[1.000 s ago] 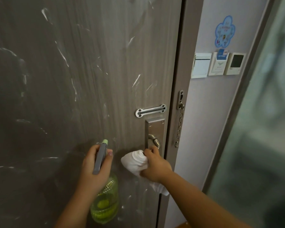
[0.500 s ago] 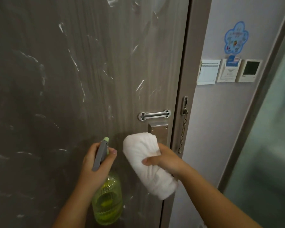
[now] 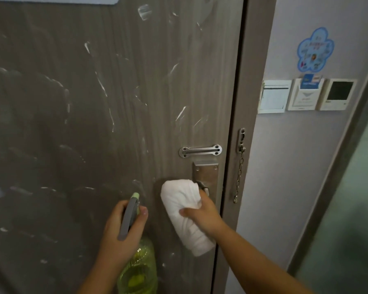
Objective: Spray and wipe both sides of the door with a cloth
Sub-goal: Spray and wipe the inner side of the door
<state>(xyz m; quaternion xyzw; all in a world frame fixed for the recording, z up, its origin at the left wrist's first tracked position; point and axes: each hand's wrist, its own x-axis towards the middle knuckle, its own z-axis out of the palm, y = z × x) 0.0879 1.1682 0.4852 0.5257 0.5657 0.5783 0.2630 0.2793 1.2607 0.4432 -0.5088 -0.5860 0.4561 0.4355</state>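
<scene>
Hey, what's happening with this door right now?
A person is cleaning the grey-brown wood-grain door, which shows white smears. The left hand grips a green spray bottle with a grey trigger head, nozzle towards the door. The right hand holds a rolled white cloth against the door, beside the metal lever handle.

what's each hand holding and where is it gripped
Left hand grips the spray bottle by its neck, under the trigger head. Right hand holds the white cloth around its middle.

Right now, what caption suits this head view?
Right hand presses white cloth against streaked door; left hand holds spray bottle.
</scene>
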